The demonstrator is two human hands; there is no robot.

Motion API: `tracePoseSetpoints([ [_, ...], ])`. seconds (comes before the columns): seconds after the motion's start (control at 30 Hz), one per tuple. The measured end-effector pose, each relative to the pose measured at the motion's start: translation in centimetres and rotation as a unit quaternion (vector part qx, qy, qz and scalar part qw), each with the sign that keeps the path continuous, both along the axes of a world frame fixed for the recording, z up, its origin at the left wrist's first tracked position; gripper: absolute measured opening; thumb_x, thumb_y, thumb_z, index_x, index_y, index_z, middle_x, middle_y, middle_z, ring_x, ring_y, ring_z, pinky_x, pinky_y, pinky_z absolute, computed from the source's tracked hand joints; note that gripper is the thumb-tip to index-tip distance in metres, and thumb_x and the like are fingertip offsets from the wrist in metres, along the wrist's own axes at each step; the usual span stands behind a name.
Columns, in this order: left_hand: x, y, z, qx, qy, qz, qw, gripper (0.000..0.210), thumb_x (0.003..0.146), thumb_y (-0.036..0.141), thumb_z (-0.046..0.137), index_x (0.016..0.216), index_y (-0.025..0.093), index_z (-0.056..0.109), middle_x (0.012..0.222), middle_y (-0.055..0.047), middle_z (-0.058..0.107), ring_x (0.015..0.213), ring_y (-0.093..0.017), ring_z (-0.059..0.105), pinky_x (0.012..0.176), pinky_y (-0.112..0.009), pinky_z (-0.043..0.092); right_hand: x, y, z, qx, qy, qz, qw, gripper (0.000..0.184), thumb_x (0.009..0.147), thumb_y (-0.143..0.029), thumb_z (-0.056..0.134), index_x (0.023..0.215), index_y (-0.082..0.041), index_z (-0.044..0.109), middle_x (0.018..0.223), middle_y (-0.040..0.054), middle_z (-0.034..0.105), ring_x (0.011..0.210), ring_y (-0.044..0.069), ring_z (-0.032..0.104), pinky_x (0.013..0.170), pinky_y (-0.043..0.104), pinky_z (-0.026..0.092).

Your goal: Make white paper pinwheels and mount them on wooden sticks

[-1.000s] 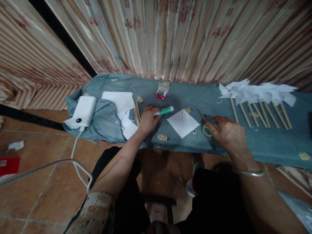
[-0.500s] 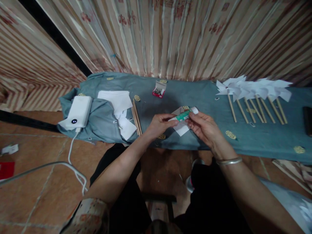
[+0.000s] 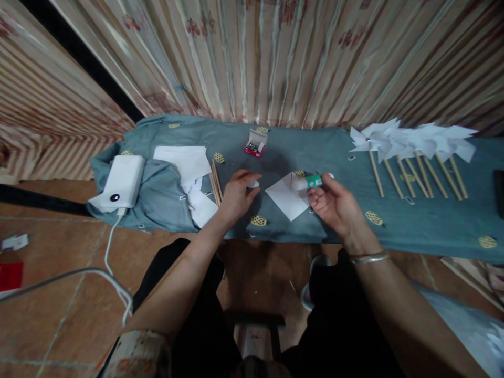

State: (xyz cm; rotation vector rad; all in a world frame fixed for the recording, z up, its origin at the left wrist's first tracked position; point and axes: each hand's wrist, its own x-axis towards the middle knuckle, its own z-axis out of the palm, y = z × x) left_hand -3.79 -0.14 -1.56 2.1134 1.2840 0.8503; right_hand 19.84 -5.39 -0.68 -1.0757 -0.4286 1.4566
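Observation:
In my right hand [image 3: 333, 205] is a green and white glue stick [image 3: 314, 181], gripped between thumb and fingers with its white end pointing left. My left hand [image 3: 238, 195] pinches a small white cap [image 3: 254, 184], apart from the glue stick. Between the two hands a square of white paper [image 3: 289, 200] lies cornerwise on the blue-green cloth [image 3: 334, 149], partly under the glue stick and the right fingertips.
A red box of small metal pins [image 3: 255, 146] stands open behind the paper. Wooden sticks [image 3: 216, 181] and white paper sheets [image 3: 185, 160] lie left, beside a white power bank [image 3: 125, 181] with a cable. Several paper pinwheels [image 3: 413, 142] on sticks lie at right.
The cap has come off the glue stick. My left hand has moved left with it, while my right hand has shifted slightly right with the stick, uncovering more of the paper.

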Motion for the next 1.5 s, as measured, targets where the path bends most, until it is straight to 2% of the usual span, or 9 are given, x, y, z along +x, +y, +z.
tracePoseSetpoints([
  [0.1, 0.4, 0.4, -0.5, 0.05, 0.098, -0.034, 0.993, 0.041, 0.08, 0.006, 0.051, 0.116, 0.017, 0.069, 0.115, -0.012, 0.062, 0.11, -0.024, 0.055, 0.099, -0.04, 0.043, 0.0, 0.0, -0.3, 0.011, -0.039, -0.035, 0.999, 0.029, 0.066, -0.037, 0.085, 0.072, -0.022, 0.061, 0.065, -0.0049, 0.065, 0.053, 0.007, 0.058, 0.052, 0.018, 0.055],
  [0.2, 1.0, 0.5, -0.8, 0.049, 0.165, -0.058, 0.983, 0.049, 0.078, 0.004, 0.048, 0.121, 0.018, 0.067, 0.115, -0.012, 0.063, 0.108, -0.027, 0.053, 0.095, -0.045, 0.043, 0.1, -0.1, -0.3, 0.029, -0.1, -0.062, 0.993, 0.033, 0.061, -0.04, 0.088, 0.07, -0.019, 0.063, 0.061, -0.0042, 0.062, 0.05, 0.006, 0.055, 0.046, 0.017, 0.049],
  [0.4, 1.8, -0.5, 0.0, 0.094, 0.145, -0.059, 0.983, 0.052, 0.08, 0.008, 0.049, 0.13, 0.017, 0.057, 0.133, -0.014, 0.056, 0.127, -0.031, 0.042, 0.097, -0.048, 0.04, 0.3, 0.2, -0.2, 0.081, -0.261, -0.079, 0.959, 0.037, 0.07, -0.052, 0.078, 0.073, -0.019, 0.064, 0.064, -0.0012, 0.064, 0.051, 0.009, 0.057, 0.046, 0.021, 0.046],
  [0.57, 3.4, -2.5, -0.8, 0.119, 0.101, -0.159, 0.975, 0.031, 0.094, 0.026, 0.047, 0.12, 0.02, 0.063, 0.131, -0.012, 0.059, 0.128, -0.029, 0.045, 0.101, -0.049, 0.04, 0.1, 0.1, -0.5, 0.098, -0.39, -0.059, 0.914, 0.033, 0.069, -0.046, 0.08, 0.086, -0.023, 0.064, 0.076, -0.0012, 0.069, 0.063, 0.014, 0.064, 0.059, 0.028, 0.054],
  [0.73, 4.4, -3.9, -2.3, 0.107, 0.11, -0.207, 0.966, 0.038, 0.094, 0.042, 0.051, 0.123, 0.02, 0.061, 0.145, -0.015, 0.047, 0.14, -0.032, 0.035, 0.107, -0.054, 0.038, -0.2, -0.5, -0.5, 0.113, -0.513, -0.013, 0.851, 0.027, 0.079, -0.042, 0.072, 0.096, -0.022, 0.064, 0.079, 0.0011, 0.07, 0.07, 0.018, 0.067, 0.064, 0.033, 0.054],
  [0.87, 4.4, -4.0, -2.8, 0.084, 0.118, -0.214, 0.966, 0.044, 0.093, 0.047, 0.05, 0.124, 0.017, 0.061, 0.146, -0.018, 0.046, 0.142, -0.033, 0.033, 0.109, -0.055, 0.037, -0.1, -0.8, -0.1, 0.094, -0.6, 0.032, 0.794, 0.026, 0.083, -0.042, 0.068, 0.1, -0.023, 0.064, 0.083, 0.0048, 0.072, 0.075, 0.023, 0.07, 0.065, 0.036, 0.054],
  [1.1, 4.4, -4.0, -2.7, 0.076, 0.122, -0.214, 0.966, 0.042, 0.093, 0.044, 0.052, 0.123, 0.016, 0.061, 0.147, -0.019, 0.045, 0.142, -0.035, 0.034, 0.109, -0.057, 0.038, -0.2, -0.6, -0.1, 0.093, -0.645, 0.062, 0.756, 0.029, 0.085, -0.045, 0.065, 0.105, -0.025, 0.063, 0.083, 0.0051, 0.074, 0.075, 0.024, 0.07, 0.061, 0.035, 0.053],
  [1.33, 4.3, -4.1, -2.6, 0.088, 0.125, -0.207, 0.966, 0.041, 0.091, 0.043, 0.056, 0.122, 0.016, 0.062, 0.146, -0.019, 0.046, 0.141, -0.035, 0.035, 0.109, -0.054, 0.039, -1.0, -0.4, 0.5, 0.089, -0.695, 0.072, 0.71, 0.031, 0.084, -0.048, 0.064, 0.099, -0.021, 0.065, 0.079, 0.006, 0.073, 0.063, 0.023, 0.068, 0.055, 0.035, 0.05],
  [1.5, 4.4, -4.2, -2.4, 0.085, 0.128, -0.207, 0.966, 0.042, 0.09, 0.042, 0.056, 0.123, 0.017, 0.062, 0.145, -0.02, 0.046, 0.141, -0.035, 0.036, 0.11, -0.055, 0.036, -1.2, -0.4, 0.5, 0.079, -0.711, 0.087, 0.694, 0.032, 0.085, -0.048, 0.062, 0.101, -0.021, 0.064, 0.075, 0.0058, 0.073, 0.064, 0.024, 0.069, 0.057, 0.035, 0.051],
])
